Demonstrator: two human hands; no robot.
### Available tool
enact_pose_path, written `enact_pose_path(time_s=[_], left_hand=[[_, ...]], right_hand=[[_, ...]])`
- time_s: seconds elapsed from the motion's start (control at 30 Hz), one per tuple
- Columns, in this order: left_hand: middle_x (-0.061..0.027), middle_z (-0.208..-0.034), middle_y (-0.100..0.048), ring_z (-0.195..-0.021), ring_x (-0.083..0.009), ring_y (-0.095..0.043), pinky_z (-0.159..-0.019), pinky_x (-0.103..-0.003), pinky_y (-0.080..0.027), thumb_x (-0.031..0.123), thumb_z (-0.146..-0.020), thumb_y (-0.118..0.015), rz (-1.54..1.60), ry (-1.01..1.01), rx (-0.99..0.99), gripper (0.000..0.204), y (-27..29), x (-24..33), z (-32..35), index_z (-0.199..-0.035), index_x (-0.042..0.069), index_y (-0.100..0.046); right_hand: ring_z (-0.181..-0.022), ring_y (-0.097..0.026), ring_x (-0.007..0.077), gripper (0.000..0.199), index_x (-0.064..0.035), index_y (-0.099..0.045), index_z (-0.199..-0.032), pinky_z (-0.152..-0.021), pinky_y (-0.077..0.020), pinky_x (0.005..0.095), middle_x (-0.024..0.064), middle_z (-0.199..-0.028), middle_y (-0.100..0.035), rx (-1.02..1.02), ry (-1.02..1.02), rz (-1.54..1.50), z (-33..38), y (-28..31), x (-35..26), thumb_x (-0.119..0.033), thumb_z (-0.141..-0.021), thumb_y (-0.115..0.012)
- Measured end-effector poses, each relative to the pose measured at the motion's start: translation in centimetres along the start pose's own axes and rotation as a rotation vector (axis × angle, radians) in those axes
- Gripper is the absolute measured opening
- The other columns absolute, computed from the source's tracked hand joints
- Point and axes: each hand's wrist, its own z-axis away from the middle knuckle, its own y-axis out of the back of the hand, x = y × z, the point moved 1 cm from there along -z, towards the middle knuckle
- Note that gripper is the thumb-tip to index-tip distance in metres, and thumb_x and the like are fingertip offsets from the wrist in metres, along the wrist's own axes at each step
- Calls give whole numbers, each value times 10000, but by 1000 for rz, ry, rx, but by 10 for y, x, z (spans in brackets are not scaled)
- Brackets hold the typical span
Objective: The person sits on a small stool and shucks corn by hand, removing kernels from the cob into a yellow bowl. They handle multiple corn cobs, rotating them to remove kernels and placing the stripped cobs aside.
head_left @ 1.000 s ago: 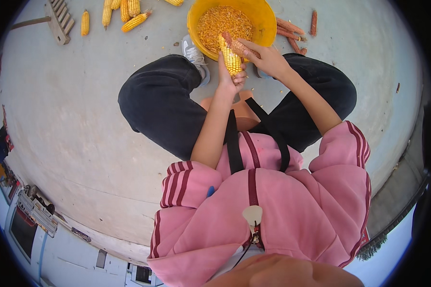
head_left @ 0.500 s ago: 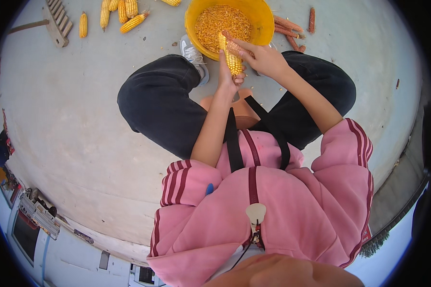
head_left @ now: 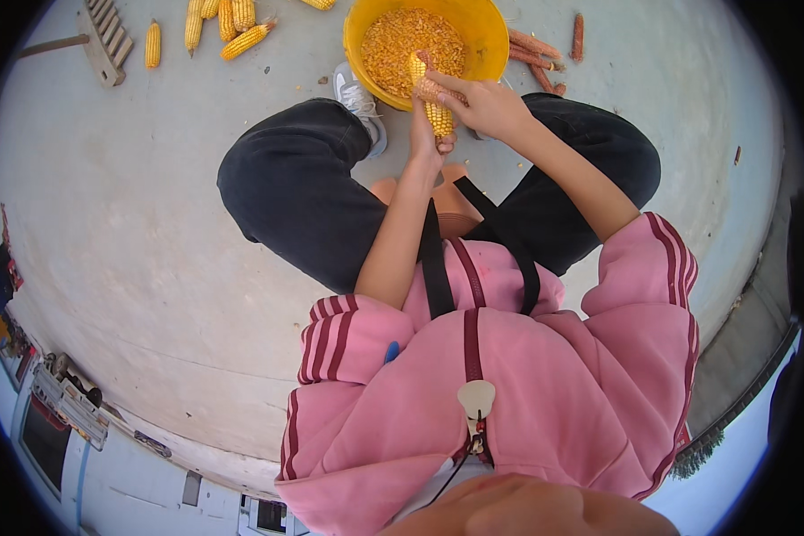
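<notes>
Jacket of pink cloth, with dark red stripes on both sleeves, is nearest, with two black straps over its lower front. Beyond it are two bent knees in one pair of dark trousers. Between the knees, the left hand is curled around the lower part of one yellow ear of corn, upright at the near rim of the bucket. The right hand grips one bare cob, laid across the ear and touching it. One yellow bucket holds a bed of loose kernels. One grey-white shoe shows beside it.

To the bucket's right lies a small pile of reddish cobs, perhaps four, though they overlap; one more cob lies apart. To the left are seven whole ears: five bunched, one alone, one cut by the top edge. Past them is one slatted wooden tool with a long handle.

The floor is pale, smooth concrete, dotted with crumbs. At the far edges stand a truck-like vehicle, a white wall and a green tree against the sky.
</notes>
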Motion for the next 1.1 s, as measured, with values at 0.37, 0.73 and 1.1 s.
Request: enact_pose_path(time_s=[0.37, 0.73, 1.1], left_hand=[[-36, -600, -464, -323, -64, -283, -276, -160, -183, 712, -798, -332, 150, 191, -95, 621, 8, 5, -13, -872, 123, -514], [-36, -603, -461, -337, -56, -279, -273, -160, -186, 714, -797, -335, 139, 226, -90, 617, 10, 2, -14, -881, 131, -517], [-50, -630, -465, -352, -64, -295, -279, -158, -194, 707, -788, -376, 209, 210, -88, 632, 11, 3, -15, -863, 93, -507]], right_hand=[[-681, -641, 307, 373, -302, -513, -1233, -636, -525, 411, 130, -740, -649, 147, 23, -212, -17, -5, 20, -420, -887, -436], [-738, -634, 329, 396, -303, -476, -1266, -692, -511, 417, 130, -785, -653, 168, -71, -139, -36, -22, 19, -419, -891, -429], [-751, -622, 337, 407, -332, -440, -1289, -690, -504, 394, 146, -795, -643, 63, -94, -78, -23, -27, 19, -436, -896, -416]])
